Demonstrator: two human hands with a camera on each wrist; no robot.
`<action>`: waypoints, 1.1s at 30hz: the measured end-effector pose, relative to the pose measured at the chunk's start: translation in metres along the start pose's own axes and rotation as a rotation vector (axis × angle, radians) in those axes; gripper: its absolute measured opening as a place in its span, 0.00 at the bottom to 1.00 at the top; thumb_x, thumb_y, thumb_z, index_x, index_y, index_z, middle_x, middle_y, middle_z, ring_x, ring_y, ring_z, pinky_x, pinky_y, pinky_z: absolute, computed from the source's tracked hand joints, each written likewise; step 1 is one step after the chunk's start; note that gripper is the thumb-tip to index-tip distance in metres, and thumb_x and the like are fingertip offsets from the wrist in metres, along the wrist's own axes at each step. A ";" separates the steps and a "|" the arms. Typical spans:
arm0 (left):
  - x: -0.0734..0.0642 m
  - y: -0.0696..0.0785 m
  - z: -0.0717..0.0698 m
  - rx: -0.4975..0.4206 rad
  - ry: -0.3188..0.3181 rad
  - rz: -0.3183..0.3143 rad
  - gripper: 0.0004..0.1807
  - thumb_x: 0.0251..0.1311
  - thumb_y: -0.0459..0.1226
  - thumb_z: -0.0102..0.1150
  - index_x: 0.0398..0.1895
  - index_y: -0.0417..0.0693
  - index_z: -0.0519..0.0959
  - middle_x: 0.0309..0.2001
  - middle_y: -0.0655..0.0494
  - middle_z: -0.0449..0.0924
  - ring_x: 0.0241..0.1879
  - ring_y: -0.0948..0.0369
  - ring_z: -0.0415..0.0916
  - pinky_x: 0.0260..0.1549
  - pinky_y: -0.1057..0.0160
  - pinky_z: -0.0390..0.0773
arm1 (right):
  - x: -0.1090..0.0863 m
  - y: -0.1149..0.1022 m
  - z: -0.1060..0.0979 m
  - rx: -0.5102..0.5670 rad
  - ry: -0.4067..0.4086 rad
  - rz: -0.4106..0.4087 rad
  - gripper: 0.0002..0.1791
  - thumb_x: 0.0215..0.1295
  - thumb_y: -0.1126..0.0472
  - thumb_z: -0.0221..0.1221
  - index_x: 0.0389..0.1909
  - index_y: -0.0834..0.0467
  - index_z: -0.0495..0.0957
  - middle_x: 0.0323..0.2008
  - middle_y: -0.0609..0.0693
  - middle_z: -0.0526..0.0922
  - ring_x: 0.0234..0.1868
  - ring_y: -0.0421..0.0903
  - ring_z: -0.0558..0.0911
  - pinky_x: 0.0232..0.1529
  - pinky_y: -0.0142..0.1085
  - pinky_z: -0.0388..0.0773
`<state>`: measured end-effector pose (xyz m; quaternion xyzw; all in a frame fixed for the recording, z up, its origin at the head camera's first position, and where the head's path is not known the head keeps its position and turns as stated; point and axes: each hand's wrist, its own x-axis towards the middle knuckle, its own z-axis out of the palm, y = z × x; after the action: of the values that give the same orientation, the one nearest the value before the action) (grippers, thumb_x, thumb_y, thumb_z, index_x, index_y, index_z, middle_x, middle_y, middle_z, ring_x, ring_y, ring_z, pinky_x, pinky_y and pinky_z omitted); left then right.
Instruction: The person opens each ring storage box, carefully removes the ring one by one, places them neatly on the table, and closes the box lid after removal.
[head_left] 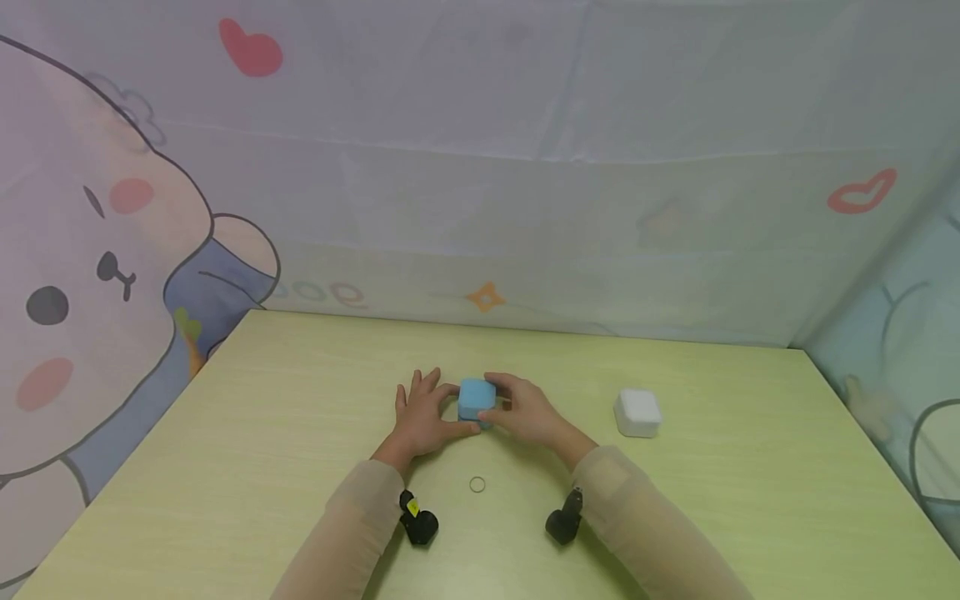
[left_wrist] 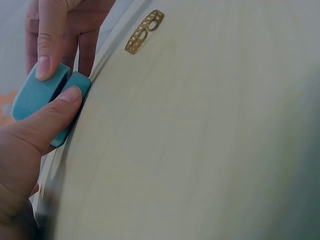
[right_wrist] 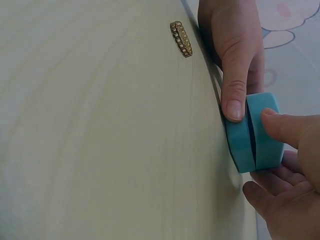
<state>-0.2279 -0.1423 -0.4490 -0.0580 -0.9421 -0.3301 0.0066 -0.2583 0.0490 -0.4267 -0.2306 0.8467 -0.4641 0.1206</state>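
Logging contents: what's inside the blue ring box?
The blue ring box shows only a dark gap between lid and base; its interior is covered. The gold ring lies outside, on the table.

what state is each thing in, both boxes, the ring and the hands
Blue lidded box: slightly open, dark gap between lid and base
White box: on the table, looks closed
Gold-coloured ring: flat on the table, outside the boxes
Left hand: holding the box, thumb on base
Right hand: gripping the lid
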 end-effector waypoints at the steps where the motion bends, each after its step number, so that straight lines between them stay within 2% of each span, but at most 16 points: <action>1: 0.000 0.000 0.000 -0.002 0.000 0.000 0.34 0.48 0.55 0.68 0.57 0.50 0.75 0.73 0.40 0.48 0.74 0.38 0.31 0.67 0.35 0.29 | 0.000 0.000 0.000 -0.001 0.000 0.000 0.34 0.61 0.62 0.63 0.66 0.65 0.62 0.64 0.62 0.69 0.63 0.59 0.72 0.60 0.46 0.73; 33: -0.001 0.001 -0.001 -0.004 -0.003 -0.006 0.34 0.48 0.55 0.68 0.57 0.49 0.74 0.73 0.39 0.48 0.74 0.38 0.31 0.67 0.35 0.29 | -0.002 -0.002 0.000 -0.006 0.012 0.017 0.35 0.58 0.62 0.65 0.66 0.62 0.64 0.64 0.60 0.70 0.63 0.57 0.72 0.61 0.47 0.71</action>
<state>-0.2267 -0.1422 -0.4476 -0.0556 -0.9416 -0.3320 0.0038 -0.2559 0.0491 -0.4246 -0.2209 0.8508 -0.4618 0.1188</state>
